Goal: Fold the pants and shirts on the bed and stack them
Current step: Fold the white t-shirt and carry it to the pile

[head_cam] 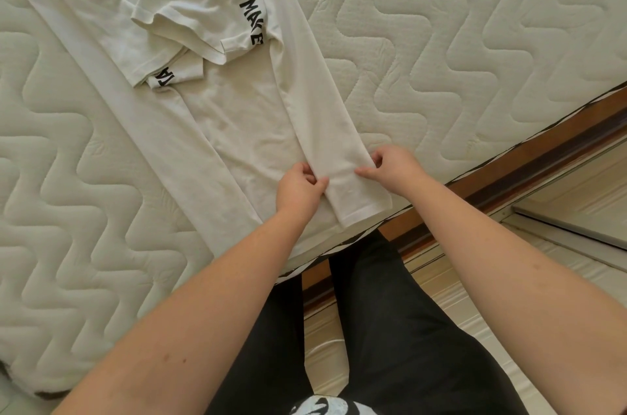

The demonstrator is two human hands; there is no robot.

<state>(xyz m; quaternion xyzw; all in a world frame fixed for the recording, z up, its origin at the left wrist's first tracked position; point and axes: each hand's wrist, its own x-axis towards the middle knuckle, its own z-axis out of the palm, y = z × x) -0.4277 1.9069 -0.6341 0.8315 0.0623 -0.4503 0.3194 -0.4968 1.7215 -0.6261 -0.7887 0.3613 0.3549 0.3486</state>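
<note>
Head view: white shirt [237, 116] lies flat near the mattress [475, 41] edge, sleeves tucked in, right side folded over; left hand [298, 190] and right hand [397, 170] pinch the folded strip's hem end, likely squaring it.

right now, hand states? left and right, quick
Left hand: fingers pinch the left edge of the folded white shirt near its hem.
Right hand: fingers pinch the right edge of the same fold.
</note>
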